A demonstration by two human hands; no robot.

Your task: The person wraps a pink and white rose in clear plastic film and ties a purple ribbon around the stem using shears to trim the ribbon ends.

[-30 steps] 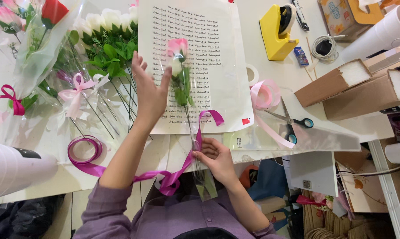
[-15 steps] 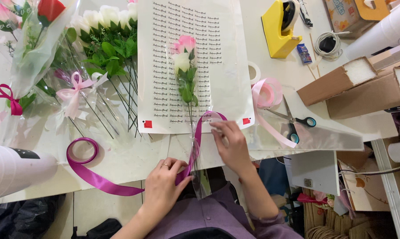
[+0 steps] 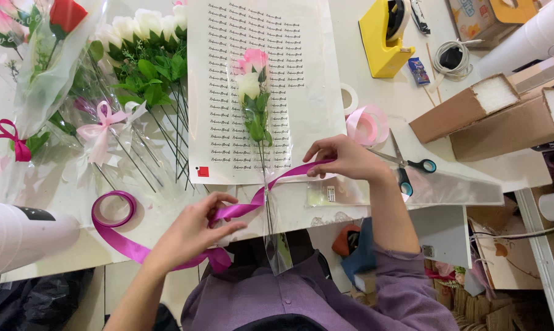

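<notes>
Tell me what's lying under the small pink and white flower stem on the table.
Under the pink and white flower stem lies a white printed wrapping sheet. A magenta ribbon crosses its lower stalk; whether clear film lies beneath cannot be told.

Single view from a head-worn camera, looking almost straight down over the person's own chest onto the white worktable [image 3: 406,104]. The frame's lower edge takes in the purple shirt [image 3: 301,300]; the upper edge reaches the far side of the table. The left hand [image 3: 194,230] and right hand [image 3: 344,160] sit near, at mid-frame. No second view shares the scene.
</notes>
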